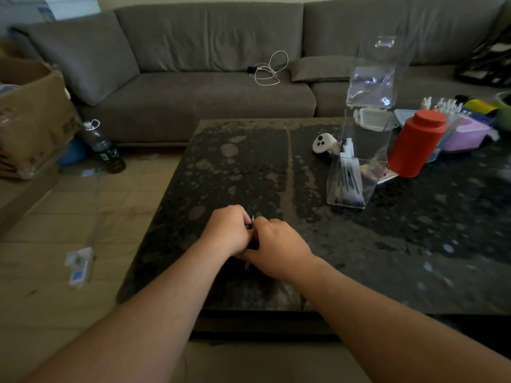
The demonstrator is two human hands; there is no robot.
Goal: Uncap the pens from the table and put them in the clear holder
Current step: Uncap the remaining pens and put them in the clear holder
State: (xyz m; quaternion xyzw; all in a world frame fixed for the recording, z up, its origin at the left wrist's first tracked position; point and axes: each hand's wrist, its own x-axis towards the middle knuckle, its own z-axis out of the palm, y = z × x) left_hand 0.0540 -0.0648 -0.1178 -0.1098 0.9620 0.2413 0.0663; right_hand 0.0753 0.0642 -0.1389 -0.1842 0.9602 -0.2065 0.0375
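Note:
Both my hands meet over the near middle of the dark speckled table. My left hand and my right hand curl around one dark pen, whose pointed tip pokes up between them; the rest of the pen is hidden by my fingers. Whether the cap is on or off I cannot tell. The clear holder stands to the right and farther back, with several pens leaning inside it.
Beside the holder stand a red canister, a white controller, a tall clear box and coloured containers. A grey sofa runs behind the table. On the floor at left are a bottle and a cardboard box.

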